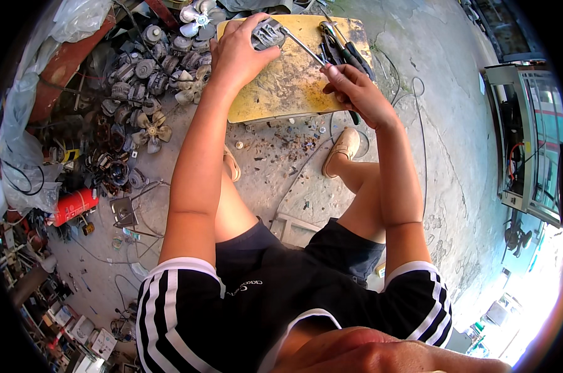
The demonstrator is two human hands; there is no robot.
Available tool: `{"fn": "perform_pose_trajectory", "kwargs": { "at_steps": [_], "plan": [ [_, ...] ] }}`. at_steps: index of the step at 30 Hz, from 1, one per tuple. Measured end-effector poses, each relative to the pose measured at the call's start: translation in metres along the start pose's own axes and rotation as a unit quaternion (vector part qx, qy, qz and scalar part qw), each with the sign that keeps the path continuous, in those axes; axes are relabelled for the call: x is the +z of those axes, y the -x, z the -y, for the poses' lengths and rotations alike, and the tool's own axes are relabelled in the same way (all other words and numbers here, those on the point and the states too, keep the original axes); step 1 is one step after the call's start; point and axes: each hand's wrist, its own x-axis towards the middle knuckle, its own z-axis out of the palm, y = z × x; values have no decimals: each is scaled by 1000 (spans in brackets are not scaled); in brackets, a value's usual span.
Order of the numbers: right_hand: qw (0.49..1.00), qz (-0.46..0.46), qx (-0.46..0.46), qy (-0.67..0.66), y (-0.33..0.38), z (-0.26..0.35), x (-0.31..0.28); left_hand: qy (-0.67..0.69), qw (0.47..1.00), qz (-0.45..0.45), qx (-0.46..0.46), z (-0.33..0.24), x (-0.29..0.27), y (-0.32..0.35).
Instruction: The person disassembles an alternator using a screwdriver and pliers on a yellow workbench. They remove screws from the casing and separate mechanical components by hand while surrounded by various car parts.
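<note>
The left hand (236, 55) clasped a motor housing (267, 36), seemingly to steady it, while the right hand (359, 93) gripped a screwdriver-like tool (304, 46), black-handled tools (356, 58) just beyond its fingers.

The one piece of lettering that shows is on the chest of the black shirt (225, 317), well back toward the body from the fingers of the left hand (236, 57) and the right hand (359, 93). It is small white lettering (252, 283), upside down in this view, one larger curved letter among smaller ones, too small and bent to read surely.
</note>
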Motion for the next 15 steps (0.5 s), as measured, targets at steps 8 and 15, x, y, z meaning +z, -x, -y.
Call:
{"fn": "perform_pose_trajectory", "kwargs": {
  "at_steps": [8, 15],
  "plan": [
    [998, -2, -61, 13, -6, -21, -6, -3, 1000, 2, -2, -1, 0, -1],
    [998, -3, 31, -52, 1, -1, 1, 2, 1000, 15, -10, 1, 2, -1]
  ]
}}
